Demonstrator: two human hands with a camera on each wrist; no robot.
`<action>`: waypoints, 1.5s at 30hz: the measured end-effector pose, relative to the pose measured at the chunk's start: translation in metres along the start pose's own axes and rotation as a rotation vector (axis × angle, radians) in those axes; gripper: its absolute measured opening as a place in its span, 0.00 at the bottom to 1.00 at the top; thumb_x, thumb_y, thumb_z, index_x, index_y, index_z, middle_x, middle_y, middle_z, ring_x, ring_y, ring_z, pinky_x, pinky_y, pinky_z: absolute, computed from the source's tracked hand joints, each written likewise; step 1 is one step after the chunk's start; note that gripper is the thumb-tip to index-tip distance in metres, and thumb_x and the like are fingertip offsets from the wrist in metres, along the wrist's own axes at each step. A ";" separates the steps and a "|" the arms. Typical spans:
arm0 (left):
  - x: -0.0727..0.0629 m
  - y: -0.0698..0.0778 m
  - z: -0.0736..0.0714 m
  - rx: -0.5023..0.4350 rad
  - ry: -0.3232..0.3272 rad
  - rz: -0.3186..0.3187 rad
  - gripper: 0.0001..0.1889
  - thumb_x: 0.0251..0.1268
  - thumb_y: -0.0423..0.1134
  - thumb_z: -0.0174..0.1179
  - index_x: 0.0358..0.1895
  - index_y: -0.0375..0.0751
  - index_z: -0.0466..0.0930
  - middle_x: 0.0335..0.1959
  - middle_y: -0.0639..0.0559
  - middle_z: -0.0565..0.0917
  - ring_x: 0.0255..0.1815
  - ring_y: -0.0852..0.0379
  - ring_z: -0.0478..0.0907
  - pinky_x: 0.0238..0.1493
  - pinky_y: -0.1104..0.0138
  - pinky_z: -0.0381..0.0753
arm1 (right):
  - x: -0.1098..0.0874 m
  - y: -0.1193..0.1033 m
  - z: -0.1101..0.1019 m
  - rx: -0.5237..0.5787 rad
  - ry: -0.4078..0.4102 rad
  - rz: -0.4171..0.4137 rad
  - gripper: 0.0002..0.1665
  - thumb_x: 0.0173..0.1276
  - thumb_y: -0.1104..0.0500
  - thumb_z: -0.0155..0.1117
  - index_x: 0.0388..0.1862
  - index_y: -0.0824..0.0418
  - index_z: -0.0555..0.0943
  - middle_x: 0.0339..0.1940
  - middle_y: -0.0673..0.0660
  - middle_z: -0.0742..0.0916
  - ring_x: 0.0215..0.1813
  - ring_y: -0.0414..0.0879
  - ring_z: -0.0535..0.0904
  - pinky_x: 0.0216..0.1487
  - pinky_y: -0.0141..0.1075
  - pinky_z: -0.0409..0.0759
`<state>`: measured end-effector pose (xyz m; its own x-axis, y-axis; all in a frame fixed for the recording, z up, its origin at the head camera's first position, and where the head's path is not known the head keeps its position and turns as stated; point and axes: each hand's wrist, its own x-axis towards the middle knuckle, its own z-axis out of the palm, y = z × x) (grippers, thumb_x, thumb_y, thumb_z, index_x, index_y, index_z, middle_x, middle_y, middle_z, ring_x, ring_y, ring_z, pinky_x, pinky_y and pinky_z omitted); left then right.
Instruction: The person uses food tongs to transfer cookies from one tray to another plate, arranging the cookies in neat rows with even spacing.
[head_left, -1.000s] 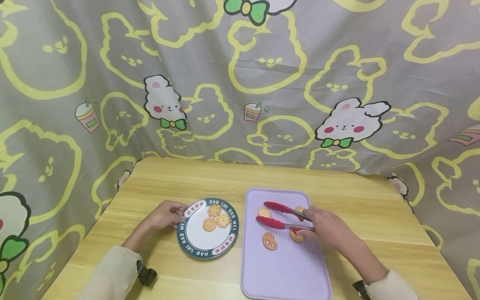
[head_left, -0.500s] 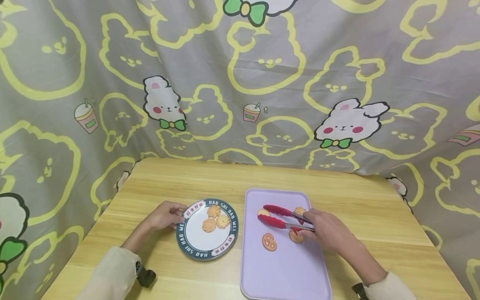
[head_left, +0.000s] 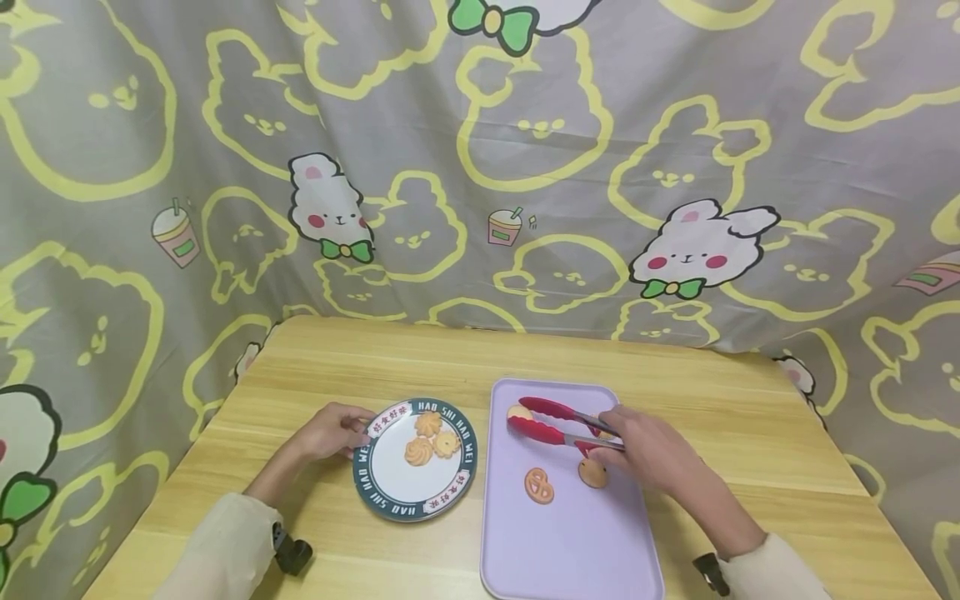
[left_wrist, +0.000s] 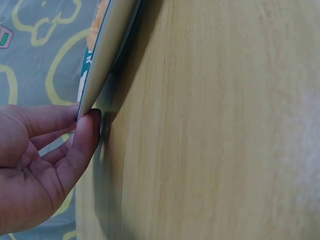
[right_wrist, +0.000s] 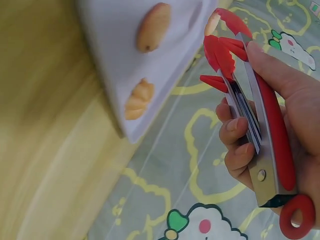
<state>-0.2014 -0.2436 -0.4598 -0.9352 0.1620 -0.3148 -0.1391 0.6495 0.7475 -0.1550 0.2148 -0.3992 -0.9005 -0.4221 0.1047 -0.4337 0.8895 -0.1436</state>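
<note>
Red tongs (head_left: 542, 431) shifted leftward with a round cookie (head_left: 517, 412) over the tray (head_left: 566, 533); I saw the right hand (head_left: 643, 443) gripping them, the left hand (head_left: 330, 430) pinching a plate (head_left: 393, 480).

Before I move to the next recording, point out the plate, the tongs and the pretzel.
Plate (head_left: 397, 478): head view, on its bare white centre, below the cookies (head_left: 429, 439).
Tongs (right_wrist: 274, 130): right wrist view, on the red grip of one handle.
Pretzel (head_left: 540, 485): head view, on the middle of its twist.
</note>
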 end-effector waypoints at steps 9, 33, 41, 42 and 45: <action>-0.001 0.000 0.000 0.005 0.007 -0.004 0.21 0.59 0.28 0.60 0.57 0.33 0.76 0.35 0.44 0.80 0.29 0.55 0.77 0.30 0.65 0.83 | 0.029 -0.031 -0.008 -0.026 0.001 -0.035 0.26 0.53 0.42 0.71 0.42 0.60 0.80 0.25 0.48 0.77 0.27 0.39 0.68 0.28 0.30 0.69; 0.003 -0.001 -0.001 -0.005 -0.005 -0.016 0.22 0.60 0.29 0.60 0.59 0.33 0.75 0.36 0.44 0.80 0.29 0.55 0.76 0.30 0.65 0.83 | 0.100 -0.128 0.021 -0.032 -0.104 -0.195 0.34 0.56 0.37 0.66 0.52 0.60 0.80 0.41 0.52 0.85 0.36 0.42 0.78 0.42 0.37 0.82; 0.004 -0.003 -0.001 -0.019 -0.007 -0.010 0.22 0.59 0.28 0.60 0.59 0.33 0.75 0.36 0.44 0.79 0.28 0.55 0.76 0.30 0.65 0.83 | 0.101 -0.131 0.030 -0.054 -0.125 -0.187 0.34 0.55 0.38 0.68 0.51 0.60 0.80 0.38 0.51 0.84 0.31 0.40 0.73 0.36 0.33 0.80; 0.004 -0.003 -0.001 -0.019 -0.005 -0.011 0.22 0.59 0.28 0.60 0.59 0.33 0.75 0.36 0.44 0.79 0.28 0.55 0.76 0.30 0.65 0.83 | 0.101 -0.132 0.031 -0.057 -0.127 -0.188 0.34 0.55 0.38 0.68 0.52 0.60 0.80 0.38 0.51 0.84 0.31 0.40 0.73 0.36 0.33 0.80; 0.003 -0.003 -0.001 -0.019 -0.001 -0.014 0.22 0.59 0.28 0.60 0.58 0.33 0.76 0.36 0.44 0.79 0.28 0.55 0.76 0.30 0.65 0.83 | 0.102 -0.132 0.032 -0.055 -0.131 -0.187 0.34 0.55 0.38 0.68 0.52 0.60 0.80 0.39 0.52 0.84 0.32 0.40 0.73 0.36 0.32 0.80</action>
<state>-0.2043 -0.2461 -0.4626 -0.9329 0.1533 -0.3259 -0.1588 0.6372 0.7542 -0.1909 0.0488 -0.4014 -0.8028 -0.5962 -0.0044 -0.5941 0.8005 -0.0792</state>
